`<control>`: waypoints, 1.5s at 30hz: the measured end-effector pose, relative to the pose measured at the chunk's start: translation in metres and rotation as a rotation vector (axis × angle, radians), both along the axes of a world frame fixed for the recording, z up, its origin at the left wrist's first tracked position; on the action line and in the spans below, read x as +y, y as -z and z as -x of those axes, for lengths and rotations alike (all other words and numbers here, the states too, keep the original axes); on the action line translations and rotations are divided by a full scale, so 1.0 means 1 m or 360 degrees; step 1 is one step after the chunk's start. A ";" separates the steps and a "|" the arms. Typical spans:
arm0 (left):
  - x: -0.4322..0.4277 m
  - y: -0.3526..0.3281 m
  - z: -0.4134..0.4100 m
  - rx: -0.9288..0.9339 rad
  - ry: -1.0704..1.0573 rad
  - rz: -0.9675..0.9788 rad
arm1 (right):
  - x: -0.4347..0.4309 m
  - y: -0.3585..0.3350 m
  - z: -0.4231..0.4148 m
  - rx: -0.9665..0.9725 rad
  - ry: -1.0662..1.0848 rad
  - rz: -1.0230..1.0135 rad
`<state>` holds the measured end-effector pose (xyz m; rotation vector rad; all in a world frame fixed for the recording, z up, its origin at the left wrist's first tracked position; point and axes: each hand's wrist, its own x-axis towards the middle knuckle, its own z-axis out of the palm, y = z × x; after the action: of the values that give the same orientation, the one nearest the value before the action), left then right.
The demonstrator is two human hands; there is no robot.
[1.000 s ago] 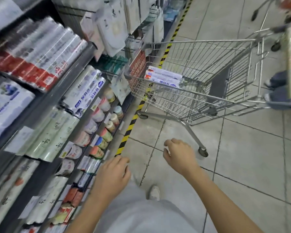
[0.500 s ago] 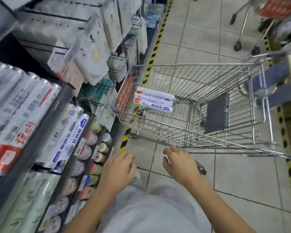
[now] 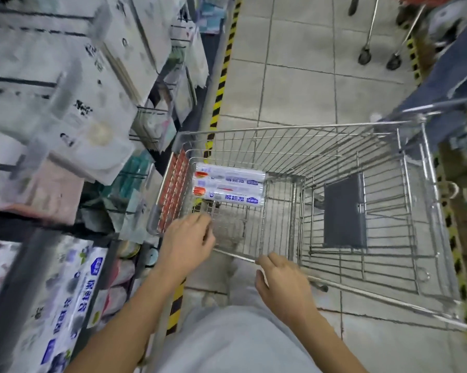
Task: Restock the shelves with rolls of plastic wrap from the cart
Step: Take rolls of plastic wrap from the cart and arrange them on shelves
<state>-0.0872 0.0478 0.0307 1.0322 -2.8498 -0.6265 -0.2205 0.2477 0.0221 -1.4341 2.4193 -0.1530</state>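
From the head camera, looking down, a wire cart (image 3: 280,128) stands on the tiled floor (image 3: 302,76) just right of the shelves (image 3: 24,281). Two rolls of plastic wrap (image 3: 228,185) lie side by side in the cart's far left corner, lengthwise along its left end and touching each other, white with red and blue print. A grey flap (image 3: 344,211) lies against the cart's wire bottom further right. The left hand (image 3: 185,242) hovers over the cart's near left corner with its fingers loosely curled and holding nothing, just near of the rolls and not touching them. The right hand (image 3: 280,281) sits at the cart's near rim, fingers also loosely bent and empty – whether a fingertip touches the wire cannot be told. On the near left shelf lie packed rolls (image 3: 73,300) with blue print, blurred. A strip of yellow-and-black tape (image 3: 221,76) runs along the floor beside the shelves – and far right, a leg in jeans (image 3: 437,76) shows.
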 end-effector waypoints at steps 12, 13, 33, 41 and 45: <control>-0.031 0.053 0.042 -0.0215 -0.0267 -0.0329 | -0.148 0.066 0.122 -0.0297 -0.0239 -0.0405; -0.035 0.060 0.042 -0.0238 -0.0286 -0.0363 | -0.161 0.078 0.127 -0.0310 -0.0235 -0.0454; -0.136 0.226 0.040 -0.0580 -0.0355 -0.0509 | -0.264 0.314 0.122 -0.0025 -0.0298 -0.0776; -0.129 0.221 0.034 -0.0585 -0.0745 -0.1226 | -0.258 0.316 0.122 -0.0095 -0.0195 -0.0813; -0.130 0.219 0.034 -0.0552 -0.0882 -0.1501 | -0.245 0.298 0.121 -0.0424 -0.0090 -0.0851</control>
<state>-0.1210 -0.0825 -0.1879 2.0881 -2.2155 -1.9218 -0.3415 0.0024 -0.2763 -1.1483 1.9957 0.2800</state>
